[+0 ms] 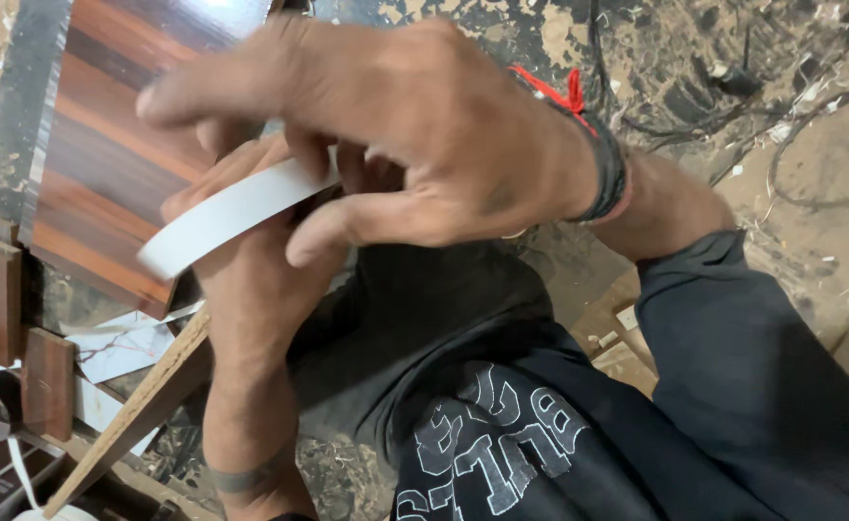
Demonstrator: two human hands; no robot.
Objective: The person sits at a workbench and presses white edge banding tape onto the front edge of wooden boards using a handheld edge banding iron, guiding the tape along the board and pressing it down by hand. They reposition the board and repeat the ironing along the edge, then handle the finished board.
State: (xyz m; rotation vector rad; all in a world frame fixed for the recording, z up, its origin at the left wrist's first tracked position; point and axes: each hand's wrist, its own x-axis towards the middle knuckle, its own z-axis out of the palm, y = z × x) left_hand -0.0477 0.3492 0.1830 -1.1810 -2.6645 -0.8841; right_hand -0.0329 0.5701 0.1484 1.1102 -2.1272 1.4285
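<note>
From the head camera, the floor is grimy concrete, strewn with wood chips, shavings and dark cables. A striped wood-grain panel with a grey edge lies at upper left; small wood blocks and a bare board sit below it.

The right hand, fingers curled, pinches a white strip that runs down-left over the panel. The left hand is below it, touching the strip's underside; its fingers are mostly hidden, so I cannot tell its grip.

A coil of white strip is cut off at lower left. The shirt's white print is partly folded.
</note>
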